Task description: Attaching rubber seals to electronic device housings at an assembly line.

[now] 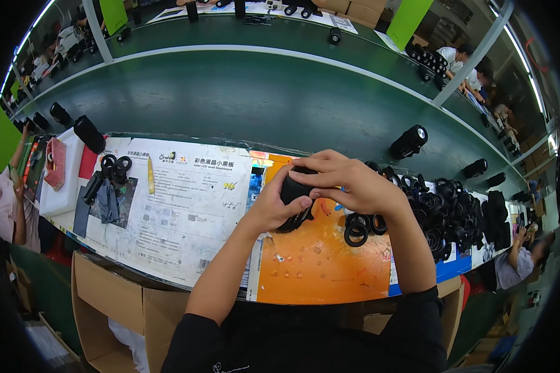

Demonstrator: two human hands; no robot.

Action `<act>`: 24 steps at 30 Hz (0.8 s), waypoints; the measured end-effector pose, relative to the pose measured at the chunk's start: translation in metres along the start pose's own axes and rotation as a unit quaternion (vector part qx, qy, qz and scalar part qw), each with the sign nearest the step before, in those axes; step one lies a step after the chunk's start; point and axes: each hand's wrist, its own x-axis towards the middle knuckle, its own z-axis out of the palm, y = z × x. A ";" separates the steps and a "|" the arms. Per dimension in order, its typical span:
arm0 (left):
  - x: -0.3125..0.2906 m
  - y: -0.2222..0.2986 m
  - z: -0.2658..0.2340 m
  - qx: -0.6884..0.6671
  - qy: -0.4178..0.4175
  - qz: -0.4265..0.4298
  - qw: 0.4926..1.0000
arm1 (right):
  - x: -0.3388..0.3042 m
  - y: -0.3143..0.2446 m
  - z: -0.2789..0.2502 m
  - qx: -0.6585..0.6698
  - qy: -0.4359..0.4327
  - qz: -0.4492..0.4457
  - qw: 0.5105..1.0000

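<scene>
Both my hands are wrapped round a black cylinder [297,188] that looks like a portable speaker, held over the orange sheet [320,273] on the bench. My left hand [274,200] grips its near left side, thumb across the front. My right hand [339,180] covers its top and right side with bent fingers. Below the hands a black curved part [292,224] shows, mostly hidden; I cannot tell whether it is joined to the cylinder. Two loose black rings [356,230] lie just right of the hands. Farther right is a heap of black rings [442,211].
White printed boards [180,230] cover the bench at left, bearing a yellow knife-like tool [150,175], black rings [115,165] and grey cloth [109,204]. Beyond runs a green conveyor [261,93] with black cylinders [409,142]. A cardboard box [109,280] stands below; people sit at both sides.
</scene>
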 end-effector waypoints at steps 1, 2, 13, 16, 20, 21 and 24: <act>0.000 0.001 0.001 -0.008 0.001 0.011 1.000 | 0.000 0.001 -0.001 0.001 -0.001 -0.001 1.000; 0.000 0.001 0.002 -0.017 0.001 0.021 1.000 | 0.000 0.001 -0.002 -0.017 -0.007 -0.003 1.000; 0.004 0.005 0.004 -0.035 -0.001 0.021 0.999 | -0.004 -0.001 0.001 -0.075 -0.009 -0.007 0.997; 0.002 0.005 0.005 -0.004 0.015 0.018 1.000 | 0.002 -0.005 -0.002 -0.070 0.006 -0.011 0.997; 0.001 0.007 0.014 0.004 0.020 0.028 0.999 | 0.022 0.005 -0.006 0.015 0.042 -0.012 0.999; 0.000 0.005 0.013 0.008 0.022 0.027 0.999 | 0.035 0.003 0.002 0.028 0.049 0.026 0.998; -0.002 0.001 0.015 0.028 0.004 0.027 0.999 | 0.064 0.002 0.021 0.061 0.067 0.027 0.996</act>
